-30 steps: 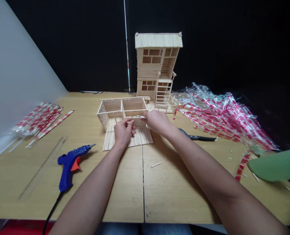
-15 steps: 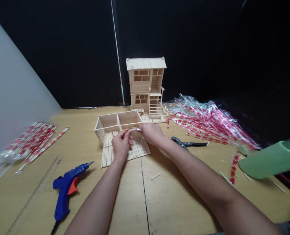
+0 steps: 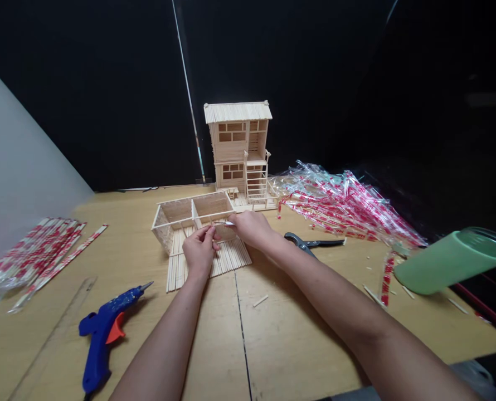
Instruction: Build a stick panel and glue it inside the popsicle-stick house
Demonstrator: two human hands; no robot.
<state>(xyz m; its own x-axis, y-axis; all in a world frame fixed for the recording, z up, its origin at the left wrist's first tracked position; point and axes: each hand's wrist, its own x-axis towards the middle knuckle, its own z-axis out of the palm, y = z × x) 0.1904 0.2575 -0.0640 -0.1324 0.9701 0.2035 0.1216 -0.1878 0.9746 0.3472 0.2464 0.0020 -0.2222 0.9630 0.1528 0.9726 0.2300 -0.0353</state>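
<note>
In the head view a low open-topped box of wooden sticks (image 3: 164, 218), divided in two, stands on a slatted stick floor (image 3: 178, 274). My left hand (image 3: 200, 250) is at the front of this box, thumb and fingers pinched together; whatever is between them is too small to make out. Just right of it, my right hand (image 3: 253, 229) is closed on a slim white piece (image 3: 230, 224) that points toward the left fingertips. The fingers hide part of the box's front side. Behind stands a two-storey stick house (image 3: 231, 146) with a ladder.
On the left lie a blue glue gun (image 3: 106, 328), a clear ruler (image 3: 59, 328) and wrapped sticks (image 3: 34, 250). To the right are black-handled scissors (image 3: 310, 243), a heap of red-and-clear wrappers (image 3: 348, 206) and a tilted green cup (image 3: 444, 266). A loose stick piece (image 3: 260, 301) lies in front.
The camera has turned slightly right, so everything sits further left in view. Both hands keep nearly the same place and grip at the box front.
</note>
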